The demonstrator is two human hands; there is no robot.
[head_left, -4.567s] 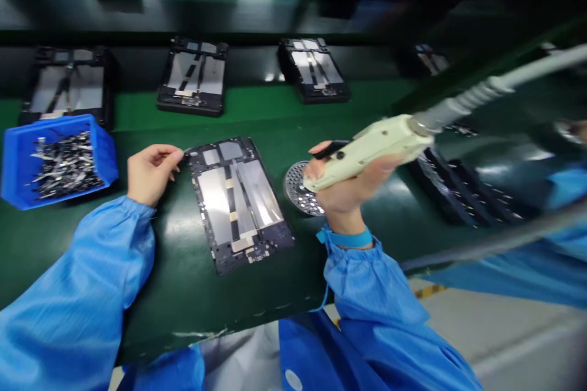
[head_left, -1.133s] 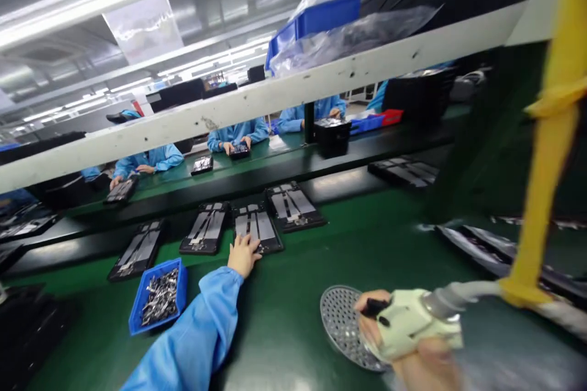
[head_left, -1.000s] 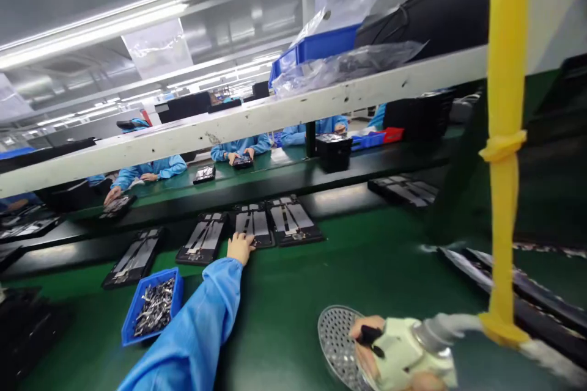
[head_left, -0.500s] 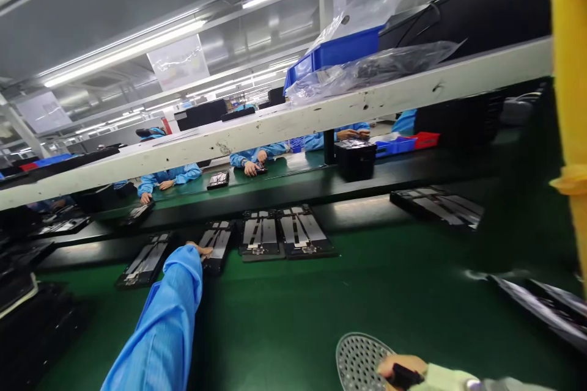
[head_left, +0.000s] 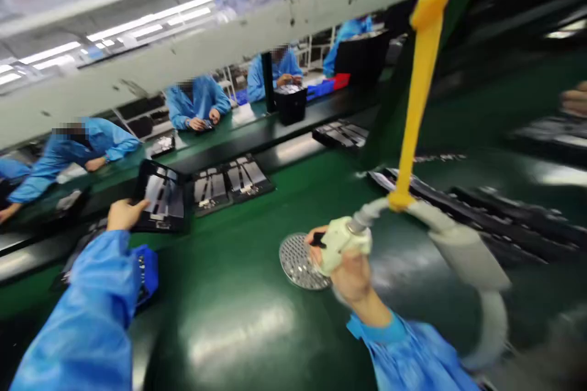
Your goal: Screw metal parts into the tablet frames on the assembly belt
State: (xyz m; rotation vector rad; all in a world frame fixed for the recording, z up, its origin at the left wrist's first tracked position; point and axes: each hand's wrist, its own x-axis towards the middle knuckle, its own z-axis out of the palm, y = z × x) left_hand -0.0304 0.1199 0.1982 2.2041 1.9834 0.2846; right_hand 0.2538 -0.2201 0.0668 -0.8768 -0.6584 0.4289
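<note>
My left hand (head_left: 123, 215) grips the near left edge of an opened tablet (head_left: 164, 195), thumb over its face. The tablet is tilted up, with pale battery strips showing in a black frame. Just right of it, two similar opened tablets (head_left: 229, 180) lie side by side on the green work surface (head_left: 238, 317). My right hand (head_left: 351, 272) is wrapped round the pale, corded handle of a hand tool with a round perforated metal plate (head_left: 302, 261). This plate is face up over the green surface, apart from the tablets; whether it touches the surface I cannot tell.
A yellow strap (head_left: 419, 73) hangs down to the tool's grey cord (head_left: 493, 324). Dark stacked pieces (head_left: 495, 220) lie at right, blurred. A blue box (head_left: 147, 274) is beside my left sleeve. Co-workers in blue (head_left: 197, 104) sit beyond a white beam (head_left: 151, 61).
The view has swung down and right. My left hand has lifted the tablet's edge from lying flat. My right hand and the tool now show more fully, nearer the middle.
</note>
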